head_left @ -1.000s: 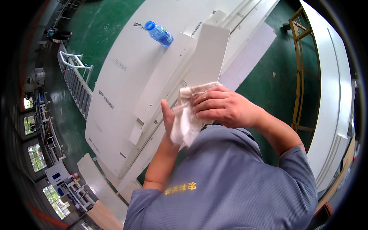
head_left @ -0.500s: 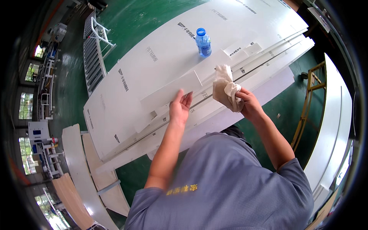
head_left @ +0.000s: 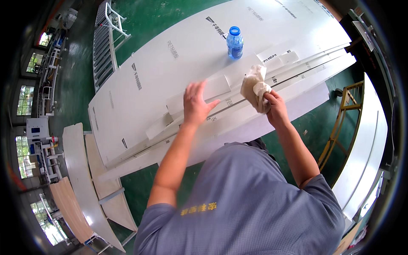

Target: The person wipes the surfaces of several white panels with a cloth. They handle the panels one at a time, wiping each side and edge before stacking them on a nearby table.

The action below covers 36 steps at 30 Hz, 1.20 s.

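My right hand (head_left: pixel 275 106) pinches a crumpled beige cloth (head_left: pixel 255 87) at its lower end, so the rest stands up above the fingers. My left hand (head_left: pixel 196 102) is over a narrow white panel strip (head_left: pixel 217 87), fingers and thumb spread apart; whether it touches the strip I cannot tell. The strip lies along the near edge of a stack of large white boards (head_left: pixel 157 76). A smaller white offcut (head_left: pixel 159 126) lies to the left of that hand. Beyond the cloth, an uncapped clear bottle with a blue neck (head_left: pixel 234 44) stands upright on the top board.
A roller conveyor (head_left: pixel 104 46) stands at the far left on the green floor. Pale panels (head_left: pixel 78 178) rest on a frame at the near left. On the right, a yellow trolley frame (head_left: pixel 340 123) stands beside a long white board (head_left: pixel 361 157).
My left hand has turned and moved slightly up and left, its fingers spreading over the strip. The cloth stays in my right hand. The whole view has shifted a little.
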Motion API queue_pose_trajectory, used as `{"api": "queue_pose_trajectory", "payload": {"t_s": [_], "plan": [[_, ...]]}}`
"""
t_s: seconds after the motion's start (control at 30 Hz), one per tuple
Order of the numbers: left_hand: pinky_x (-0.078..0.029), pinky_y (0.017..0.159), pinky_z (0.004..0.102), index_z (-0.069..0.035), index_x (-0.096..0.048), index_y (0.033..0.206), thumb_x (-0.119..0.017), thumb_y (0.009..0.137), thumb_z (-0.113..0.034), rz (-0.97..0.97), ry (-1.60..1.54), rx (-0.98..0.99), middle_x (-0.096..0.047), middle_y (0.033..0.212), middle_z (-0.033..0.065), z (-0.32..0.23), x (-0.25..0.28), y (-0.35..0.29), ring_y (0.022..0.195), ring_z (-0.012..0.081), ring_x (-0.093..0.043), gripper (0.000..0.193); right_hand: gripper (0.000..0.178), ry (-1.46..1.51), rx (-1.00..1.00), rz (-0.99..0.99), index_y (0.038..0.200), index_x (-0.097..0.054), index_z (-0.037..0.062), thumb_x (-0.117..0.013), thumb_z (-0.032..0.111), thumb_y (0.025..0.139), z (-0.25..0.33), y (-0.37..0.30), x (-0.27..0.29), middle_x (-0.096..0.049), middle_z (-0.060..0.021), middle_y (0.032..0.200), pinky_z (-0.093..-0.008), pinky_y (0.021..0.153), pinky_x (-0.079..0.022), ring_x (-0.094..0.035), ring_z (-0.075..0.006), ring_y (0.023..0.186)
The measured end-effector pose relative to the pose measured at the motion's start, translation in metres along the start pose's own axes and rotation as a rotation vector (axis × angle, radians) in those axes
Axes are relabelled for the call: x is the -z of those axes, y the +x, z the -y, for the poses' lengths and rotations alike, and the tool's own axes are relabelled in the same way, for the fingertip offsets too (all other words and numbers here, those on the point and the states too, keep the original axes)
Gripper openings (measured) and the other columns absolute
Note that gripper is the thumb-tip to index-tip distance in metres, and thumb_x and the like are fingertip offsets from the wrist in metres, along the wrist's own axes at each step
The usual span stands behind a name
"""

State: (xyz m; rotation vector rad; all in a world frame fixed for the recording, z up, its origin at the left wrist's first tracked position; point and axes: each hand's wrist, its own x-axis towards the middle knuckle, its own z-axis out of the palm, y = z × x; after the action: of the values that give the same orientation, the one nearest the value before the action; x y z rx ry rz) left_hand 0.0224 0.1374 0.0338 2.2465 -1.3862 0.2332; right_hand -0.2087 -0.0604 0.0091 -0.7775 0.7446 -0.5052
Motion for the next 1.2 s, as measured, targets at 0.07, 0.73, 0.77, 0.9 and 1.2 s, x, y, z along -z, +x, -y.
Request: {"api": "queue_pose_trajectory", "payload": {"t_s": [0.07, 0.73, 0.77, 0.9, 1.2], "plan": [[-0.04, 0.111, 0.0474, -0.011, -0.057, 0.144, -0.092, 0.074, -0.039, 0.087, -0.019, 0.113, -0.063, 0.137, 0.0102, 0.015, -0.009, 0.007, 0.132, 0.0304, -0.054, 0.083, 0.038, -0.363, 0.157, 0.011, 0.137, -0.063, -0.0039, -0.055, 0.005, 0.101, 0.003, 0.011, -0.021, -0.073, -0.0132, 0.118, -0.0327, 0.089, -0.058, -0.071, -0.0187, 0.105], [-0.047, 0.089, 0.0421, -0.01, -0.069, 0.122, -0.09, 0.07, -0.042, 0.111, -0.005, 0.135, -0.07, 0.114, 0.0039, 0.027, -0.027, 0.009, 0.108, 0.0261, -0.063, 0.064, 0.065, -1.585, 0.906, 0.279, 0.144, -0.046, -0.0118, -0.067, 0.02, 0.092, -0.049, 0.026, -0.12, -0.049, -0.0303, 0.152, -0.0488, 0.126, -0.03, -0.042, -0.0438, 0.147], [-0.047, 0.089, 0.042, -0.01, -0.069, 0.121, -0.09, 0.07, -0.042, 0.073, -0.025, 0.13, -0.07, 0.114, 0.0038, 0.024, -0.029, 0.011, 0.108, 0.0262, -0.063, 0.064, 0.064, -1.574, 0.912, 0.205, 0.145, -0.046, -0.0117, -0.067, 0.019, 0.093, -0.046, 0.042, -0.126, -0.05, -0.0299, 0.151, -0.0484, 0.126, -0.031, -0.042, -0.0443, 0.146], [-0.048, 0.094, 0.0414, -0.011, -0.067, 0.127, -0.092, 0.068, -0.043, 0.139, -0.001, 0.173, -0.069, 0.119, 0.0054, 0.025, -0.027, 0.005, 0.112, 0.0267, -0.062, 0.072, 0.061, -1.595, 0.88, 0.226, 0.144, -0.048, -0.0124, -0.064, 0.012, 0.09, -0.046, 0.024, -0.115, -0.049, -0.0302, 0.152, -0.0467, 0.126, -0.031, -0.043, -0.043, 0.147], [-0.048, 0.1, 0.0438, -0.012, -0.064, 0.131, -0.094, 0.066, -0.04, 0.196, 0.027, 0.208, -0.066, 0.126, 0.0045, 0.024, -0.022, 0.005, 0.119, 0.028, -0.061, 0.077, 0.055, -1.529, 0.955, 0.345, 0.138, -0.058, -0.0047, -0.061, 0.003, 0.083, -0.04, 0.035, -0.085, -0.057, -0.021, 0.15, -0.0438, 0.119, -0.042, -0.053, -0.0344, 0.142]]}}
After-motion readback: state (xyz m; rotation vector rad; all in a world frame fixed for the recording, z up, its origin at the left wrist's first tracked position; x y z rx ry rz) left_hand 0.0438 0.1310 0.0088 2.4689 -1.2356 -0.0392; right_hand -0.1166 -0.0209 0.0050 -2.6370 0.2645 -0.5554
